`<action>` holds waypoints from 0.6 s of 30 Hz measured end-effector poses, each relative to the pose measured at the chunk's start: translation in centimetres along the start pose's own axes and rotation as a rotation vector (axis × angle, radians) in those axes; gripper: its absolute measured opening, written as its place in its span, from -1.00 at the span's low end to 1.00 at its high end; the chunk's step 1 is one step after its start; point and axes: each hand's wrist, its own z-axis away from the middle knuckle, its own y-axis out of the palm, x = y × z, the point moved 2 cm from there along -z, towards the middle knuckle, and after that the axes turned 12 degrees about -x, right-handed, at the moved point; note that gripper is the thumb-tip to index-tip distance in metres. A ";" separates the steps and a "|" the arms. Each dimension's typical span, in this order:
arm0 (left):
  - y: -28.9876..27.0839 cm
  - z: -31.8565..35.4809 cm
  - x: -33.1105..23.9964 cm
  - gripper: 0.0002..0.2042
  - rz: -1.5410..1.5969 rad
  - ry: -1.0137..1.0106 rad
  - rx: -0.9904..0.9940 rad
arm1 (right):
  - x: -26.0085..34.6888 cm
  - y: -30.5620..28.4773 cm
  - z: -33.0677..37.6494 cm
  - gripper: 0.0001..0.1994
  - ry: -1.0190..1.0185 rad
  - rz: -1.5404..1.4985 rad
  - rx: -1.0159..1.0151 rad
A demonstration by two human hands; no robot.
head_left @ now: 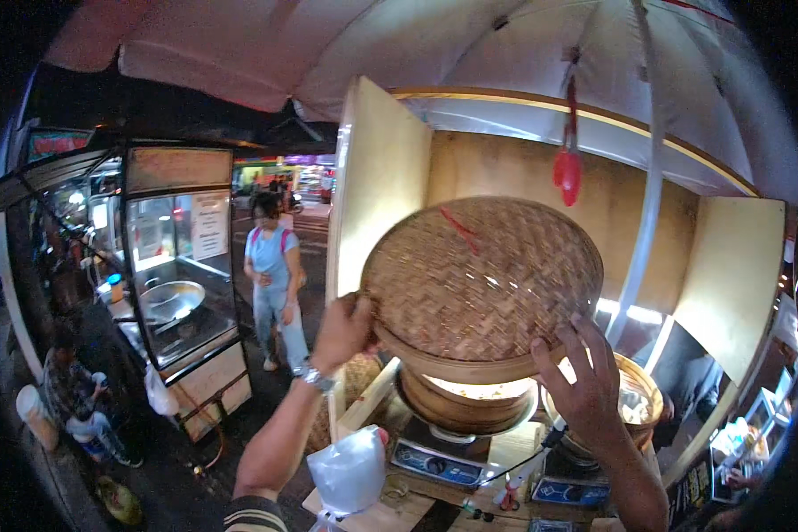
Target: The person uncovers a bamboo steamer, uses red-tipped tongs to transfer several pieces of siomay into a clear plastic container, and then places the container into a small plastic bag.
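- Bamboo weave, head view: a broad round lid [488,275] with a red strip [460,230] on top is raised above the left steamer [457,412], its top face tilted toward the wearer
- Both hands are grasping the lid: the left hand [346,332] pinches its left edge, while the right hand [587,381] has fingers spread over the near right rim, its thumb hard to make out
- Fingers only catch the edge, so a slip on one side could swing the broad lid down and knock the steamer beneath
- If that steamer is hot, as the stove [442,461] under it suggests, escaping steam could reach the wearer's fingers and wrists
- Lowered at this tilt, the lid might sit crooked and leave a gap
- Right forearm and hand lie close to the open right steamer [654,395], so a careless elbow or wrist could bump it
- Containers next: the left steamer shows a bright interior with small pale bits, mostly hidden by the lid, too little to identify
- Pale, lumpy pieces [635,408] sit inside the right steamer, partly screened by the right hand
- Near the left forearm, a translucent plastic bag [349,470] rests on the counter [395,512]; its contents cannot be told
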 end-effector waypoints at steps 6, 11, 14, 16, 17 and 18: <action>-6.1 -1.7 -5.1 -0.62 0.124 -0.120 -0.111 | 0.6 -4.6 -6.4 -0.61 -0.017 0.011 -0.071; -7.8 -2.4 -10.3 -0.60 0.178 -0.148 -0.076 | 0.6 -9.9 -10.4 -0.66 -0.033 0.077 -0.103; -9.1 -4.2 -12.9 -0.60 0.071 -0.020 -0.202 | 0.1 -10.4 -13.3 -0.59 -0.064 0.075 -0.173; -10.3 -5.8 -13.7 -0.62 -0.019 0.049 -0.177 | -0.3 -9.8 -14.8 -0.51 -0.066 0.057 -0.212; -10.9 -6.5 -14.1 -0.63 -0.051 0.073 -0.169 | -0.3 -9.6 -15.1 -0.48 -0.053 0.021 -0.224; -11.4 -7.0 -14.4 -0.64 -0.041 0.066 -0.161 | -0.4 -9.4 -15.3 -0.45 -0.038 -0.017 -0.233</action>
